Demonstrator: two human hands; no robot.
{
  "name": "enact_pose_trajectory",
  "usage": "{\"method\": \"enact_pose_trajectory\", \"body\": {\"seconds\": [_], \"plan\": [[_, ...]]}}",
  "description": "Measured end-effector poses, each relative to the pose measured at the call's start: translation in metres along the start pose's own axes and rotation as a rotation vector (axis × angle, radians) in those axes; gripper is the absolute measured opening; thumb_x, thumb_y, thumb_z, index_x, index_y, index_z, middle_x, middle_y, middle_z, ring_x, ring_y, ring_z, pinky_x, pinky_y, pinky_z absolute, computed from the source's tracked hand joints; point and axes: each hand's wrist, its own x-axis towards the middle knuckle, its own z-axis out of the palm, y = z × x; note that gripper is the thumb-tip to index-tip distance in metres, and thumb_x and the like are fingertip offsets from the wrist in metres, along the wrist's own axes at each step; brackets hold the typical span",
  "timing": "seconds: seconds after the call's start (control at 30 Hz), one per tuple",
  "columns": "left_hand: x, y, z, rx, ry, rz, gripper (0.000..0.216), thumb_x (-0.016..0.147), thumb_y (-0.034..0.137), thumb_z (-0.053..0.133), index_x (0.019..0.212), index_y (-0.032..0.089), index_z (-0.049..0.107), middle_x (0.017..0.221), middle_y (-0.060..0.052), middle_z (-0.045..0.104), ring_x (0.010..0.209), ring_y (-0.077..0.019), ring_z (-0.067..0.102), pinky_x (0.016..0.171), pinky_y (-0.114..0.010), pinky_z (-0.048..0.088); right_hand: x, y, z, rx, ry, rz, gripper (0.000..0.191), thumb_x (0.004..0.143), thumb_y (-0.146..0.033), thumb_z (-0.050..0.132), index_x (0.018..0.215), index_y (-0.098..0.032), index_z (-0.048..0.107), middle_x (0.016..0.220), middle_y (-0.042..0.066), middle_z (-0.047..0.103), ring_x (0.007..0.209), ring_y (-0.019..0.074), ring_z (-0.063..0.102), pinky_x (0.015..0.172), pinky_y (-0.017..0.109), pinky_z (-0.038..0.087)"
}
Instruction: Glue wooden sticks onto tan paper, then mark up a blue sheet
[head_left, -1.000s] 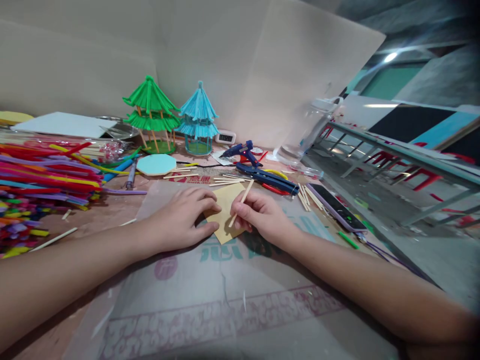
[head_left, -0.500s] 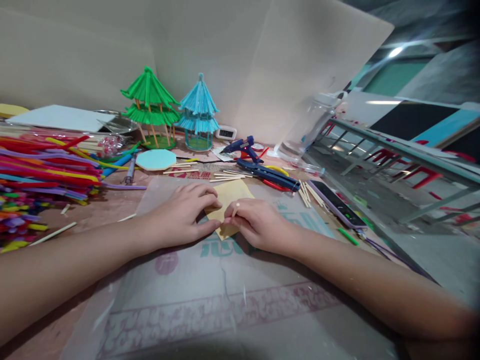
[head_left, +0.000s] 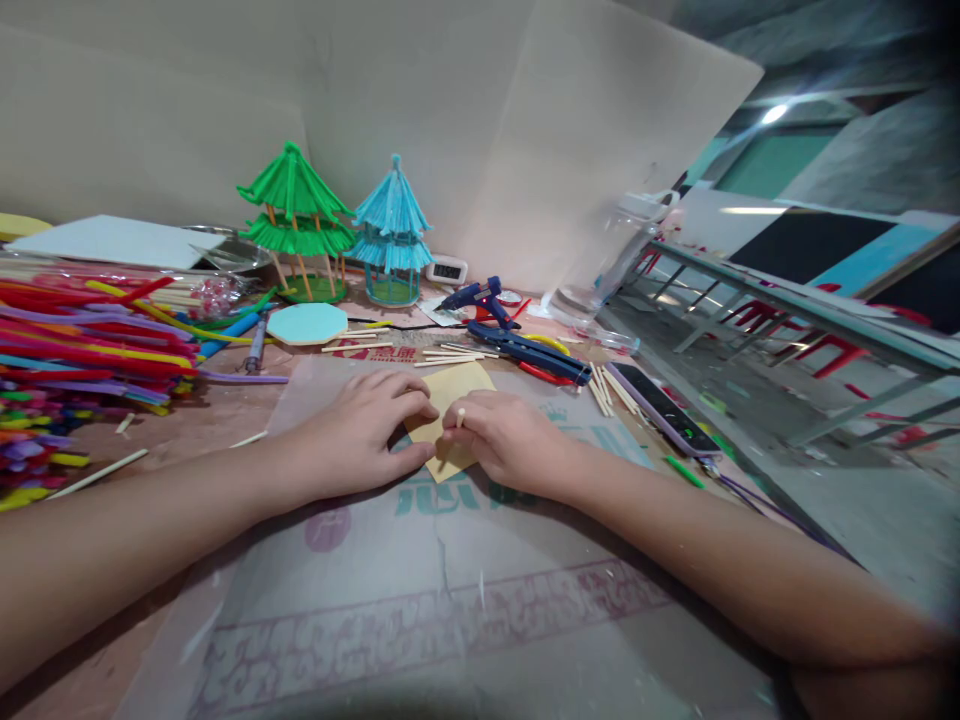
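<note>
A small yellow square sheet (head_left: 454, 378) lies on the plastic-covered tabletop between my two hands. My left hand (head_left: 379, 425) rests at the sheet's left side, palm down, thumb and forefinger apart, their tips touching its edge. My right hand (head_left: 506, 440) is closed in a pinch over the right part of the sheet. From its fingers sticks up the pale end of a thin wooden stick (head_left: 460, 416); the lower part of the stick is mostly hidden by the fingers.
Behind my hands are loose wooden sticks (head_left: 450, 356), navy pliers (head_left: 529, 350) and a blue glue gun (head_left: 476, 296). Green (head_left: 295, 230) and blue (head_left: 394, 235) pagoda models stand at the back. Pipe cleaners (head_left: 90, 345) pile up left; a phone (head_left: 660, 405) lies right.
The whole view has shifted slightly. The stick in my right hand now stands more upright, its end a little lower against the fingers. My left hand keeps its place beside the sheet.
</note>
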Motion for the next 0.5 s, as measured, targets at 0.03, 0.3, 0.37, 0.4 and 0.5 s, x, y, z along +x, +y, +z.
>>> {"method": "enact_pose_trajectory", "body": {"seconds": [0.03, 0.3, 0.37, 0.4, 0.5], "plan": [[0.0, 0.0, 0.0, -0.007, 0.001, 0.002, 0.03, 0.093, 0.045, 0.055, 0.106, 0.021, 0.067, 0.126, -0.011, 0.061, 0.126, -0.0333, 0.052, 0.107, -0.054, 0.042, 0.0, -0.001, 0.0, 0.028, -0.012, -0.002, 0.012, 0.092, -0.012, 0.049, 0.088, -0.016, 0.06, 0.085, 0.01, 0.07, 0.081, 0.0216, 0.064, 0.074, 0.032, 0.048], [0.0, 0.002, 0.0, 0.0, -0.011, -0.023, 0.035, 0.092, 0.046, 0.055, 0.114, 0.021, 0.066, 0.128, -0.011, 0.062, 0.126, -0.0342, 0.052, 0.107, -0.056, 0.041, 0.001, 0.014, 0.007, 0.277, 0.179, 0.182, 0.017, 0.097, -0.023, 0.049, 0.083, -0.019, 0.058, 0.08, 0.006, 0.068, 0.075, 0.0181, 0.062, 0.071, 0.03, 0.046], [0.0, 0.002, 0.001, 0.01, -0.008, -0.015, 0.036, 0.093, 0.045, 0.055, 0.117, 0.02, 0.066, 0.128, -0.011, 0.061, 0.126, -0.0337, 0.052, 0.107, -0.055, 0.041, 0.0, 0.018, 0.009, 0.567, 0.301, 0.345, 0.022, 0.098, -0.033, 0.052, 0.082, -0.019, 0.056, 0.069, 0.001, 0.063, 0.062, 0.0136, 0.056, 0.06, 0.025, 0.043], [-0.001, 0.002, 0.001, 0.016, -0.002, -0.009, 0.036, 0.093, 0.044, 0.055, 0.117, 0.02, 0.066, 0.127, -0.012, 0.062, 0.126, -0.0335, 0.052, 0.107, -0.055, 0.041, 0.0, 0.019, 0.009, 0.74, 0.344, 0.424, 0.025, 0.097, -0.039, 0.054, 0.082, -0.02, 0.055, 0.064, -0.002, 0.06, 0.055, 0.0114, 0.052, 0.054, 0.023, 0.041], [-0.001, 0.002, 0.001, 0.015, 0.028, 0.001, 0.033, 0.093, 0.044, 0.058, 0.114, 0.021, 0.068, 0.125, -0.011, 0.063, 0.124, -0.0329, 0.054, 0.105, -0.053, 0.042, 0.001, 0.018, 0.01, 1.187, 0.365, 0.548, 0.034, 0.088, -0.051, 0.067, 0.082, -0.02, 0.056, 0.057, -0.004, 0.059, 0.044, 0.0079, 0.041, 0.041, 0.018, 0.033]]}}
